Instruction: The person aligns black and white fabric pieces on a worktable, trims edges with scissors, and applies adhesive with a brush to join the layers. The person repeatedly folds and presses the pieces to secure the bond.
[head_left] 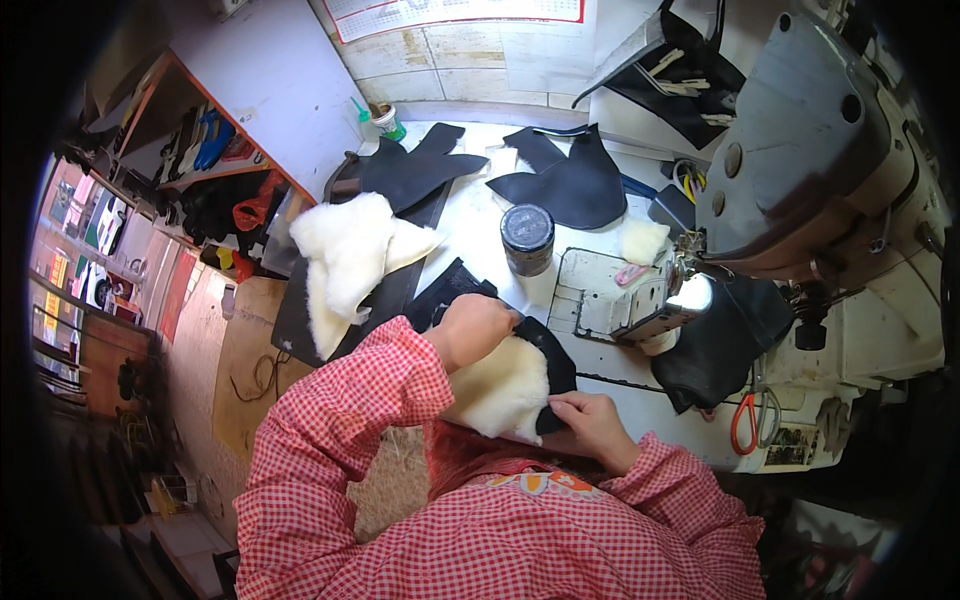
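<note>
In front of me lies a black leather-like piece (549, 352) with cream fleece (503, 388) over its near side. My left hand (477, 330) is closed at the far edge of this piece, its fingertips pinching there and partly hidden by the back of the hand. At the near right corner my right hand (596, 424) pinches the black edge between thumb and fingers. A dark strip of the same material (452, 288) shows beyond my left hand. Left of it, more cream fleece pieces (345, 245) lie heaped on a black sheet (300, 312).
A dark lidded jar (527, 240) stands on the white table. Black cut pieces (572, 185) lie behind it. The sewing machine (790, 150) rises at the right, with orange-handled scissors (745, 420) by the near edge. Shelves (200, 150) stand at the left.
</note>
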